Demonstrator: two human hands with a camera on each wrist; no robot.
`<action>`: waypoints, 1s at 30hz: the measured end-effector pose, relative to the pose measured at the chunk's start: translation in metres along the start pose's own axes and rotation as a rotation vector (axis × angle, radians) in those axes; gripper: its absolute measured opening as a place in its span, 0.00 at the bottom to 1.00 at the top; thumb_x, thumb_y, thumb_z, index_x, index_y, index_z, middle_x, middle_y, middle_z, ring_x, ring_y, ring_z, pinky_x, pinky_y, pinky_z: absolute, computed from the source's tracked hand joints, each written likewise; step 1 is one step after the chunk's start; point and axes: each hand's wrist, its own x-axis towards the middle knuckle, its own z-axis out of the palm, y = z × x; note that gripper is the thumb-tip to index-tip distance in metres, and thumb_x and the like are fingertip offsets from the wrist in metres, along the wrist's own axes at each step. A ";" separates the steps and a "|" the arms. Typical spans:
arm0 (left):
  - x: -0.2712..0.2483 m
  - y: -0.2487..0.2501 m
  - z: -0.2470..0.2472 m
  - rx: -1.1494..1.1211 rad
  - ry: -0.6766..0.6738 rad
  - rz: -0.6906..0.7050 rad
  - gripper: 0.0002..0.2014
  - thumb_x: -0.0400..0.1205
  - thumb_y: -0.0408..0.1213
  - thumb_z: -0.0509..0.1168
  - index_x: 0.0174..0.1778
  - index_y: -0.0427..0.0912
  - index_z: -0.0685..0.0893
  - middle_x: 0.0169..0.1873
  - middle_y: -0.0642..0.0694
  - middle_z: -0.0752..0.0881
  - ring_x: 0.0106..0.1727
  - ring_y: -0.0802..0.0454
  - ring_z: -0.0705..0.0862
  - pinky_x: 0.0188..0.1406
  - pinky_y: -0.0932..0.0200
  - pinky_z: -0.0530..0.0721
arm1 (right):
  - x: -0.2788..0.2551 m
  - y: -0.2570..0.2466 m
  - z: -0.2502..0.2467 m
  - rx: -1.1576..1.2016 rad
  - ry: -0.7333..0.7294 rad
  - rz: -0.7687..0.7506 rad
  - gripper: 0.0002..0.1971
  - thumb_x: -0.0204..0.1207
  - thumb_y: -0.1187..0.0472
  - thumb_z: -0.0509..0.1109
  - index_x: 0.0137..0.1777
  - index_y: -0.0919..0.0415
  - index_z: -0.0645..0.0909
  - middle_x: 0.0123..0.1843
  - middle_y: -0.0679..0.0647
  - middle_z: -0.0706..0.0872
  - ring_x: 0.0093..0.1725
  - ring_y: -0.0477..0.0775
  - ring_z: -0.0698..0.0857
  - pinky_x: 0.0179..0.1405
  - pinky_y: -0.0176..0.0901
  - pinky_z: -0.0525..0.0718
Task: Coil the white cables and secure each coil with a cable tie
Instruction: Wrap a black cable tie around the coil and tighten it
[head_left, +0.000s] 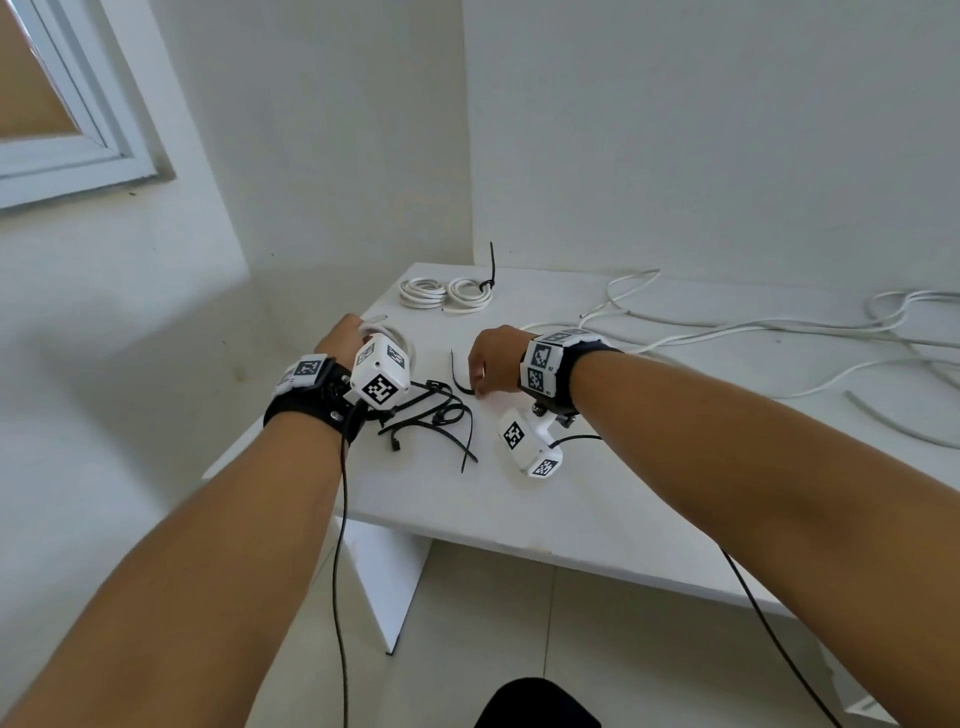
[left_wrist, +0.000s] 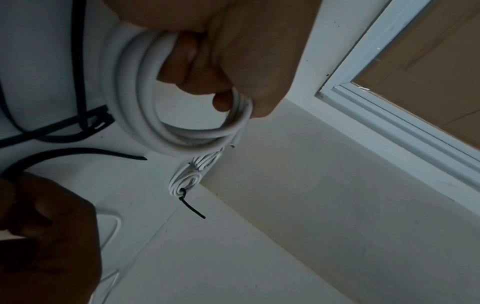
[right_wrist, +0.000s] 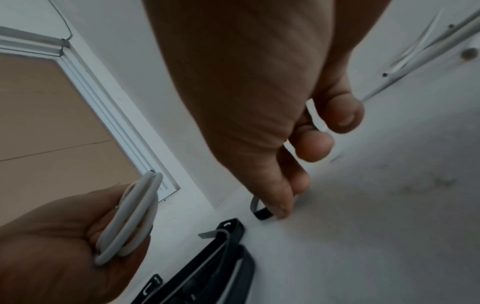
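My left hand (head_left: 344, 335) grips a coiled white cable (left_wrist: 135, 102) just above the white table (head_left: 597, 499), fingers curled through the loops. The coil (right_wrist: 132, 218) has no tie on it. My right hand (head_left: 479, 385) pinches one black cable tie (head_left: 459, 372) at the table surface, to the right of the coil. In the right wrist view the thumb and fingers close on that tie (right_wrist: 261, 212). A pile of loose black cable ties (head_left: 434, 415) lies between my two wrists.
Two finished white coils (head_left: 447, 294) lie at the table's back left corner, one with a black tie standing up. Long loose white cables (head_left: 727, 327) sprawl across the right side. Walls close the back and left; the table's front edge is near my forearms.
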 end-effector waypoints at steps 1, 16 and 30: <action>0.000 0.001 0.002 0.004 -0.004 0.016 0.14 0.89 0.37 0.60 0.36 0.39 0.70 0.33 0.49 0.72 0.44 0.44 0.73 0.42 0.59 0.66 | -0.002 0.003 -0.001 0.014 -0.004 0.009 0.08 0.72 0.59 0.77 0.50 0.59 0.90 0.47 0.53 0.92 0.41 0.55 0.89 0.40 0.40 0.87; -0.020 0.090 0.068 -0.732 -0.080 -0.289 0.18 0.84 0.44 0.62 0.27 0.45 0.72 0.24 0.50 0.77 0.19 0.55 0.75 0.19 0.66 0.71 | -0.065 0.123 -0.024 0.403 0.371 0.319 0.06 0.75 0.67 0.68 0.39 0.57 0.82 0.34 0.54 0.92 0.30 0.50 0.90 0.28 0.36 0.86; -0.097 0.212 0.148 -0.879 -0.459 -0.182 0.15 0.79 0.39 0.63 0.27 0.40 0.74 0.13 0.52 0.67 0.17 0.54 0.59 0.23 0.61 0.57 | -0.130 0.193 -0.012 0.663 0.621 0.270 0.05 0.74 0.67 0.75 0.39 0.59 0.83 0.33 0.52 0.89 0.26 0.44 0.87 0.28 0.34 0.86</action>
